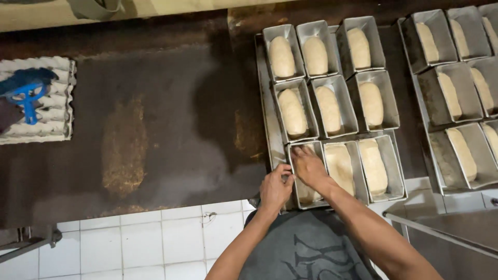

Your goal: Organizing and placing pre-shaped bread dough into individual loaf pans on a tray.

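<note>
We stand at a dark, worn worktop [155, 129] and look down on a metal tray [265, 114] packed with nine loaf tins in three rows. Our left hand [275, 187] grips the near left edge of the front left tin [303, 194], fingers curled against its rim. Our right hand [308, 166] lies flat inside that same tin, palm down and fingers spread, pressing on the dough [311, 194] there, which it mostly covers. The two hands sit close together, almost touching at the tin's left wall. Just beside it, the middle front tin [342, 166] holds a flattened piece of dough, and the other tins on the tray carry smooth oblong pieces. A second tray of filled tins [456, 98] lies further right, apart from the first. Well away at the left edge of the worktop rests a stack of egg cartons [52, 109] with a blue tool [26, 96] on top. White floor tiles [145, 243] show below.
</note>
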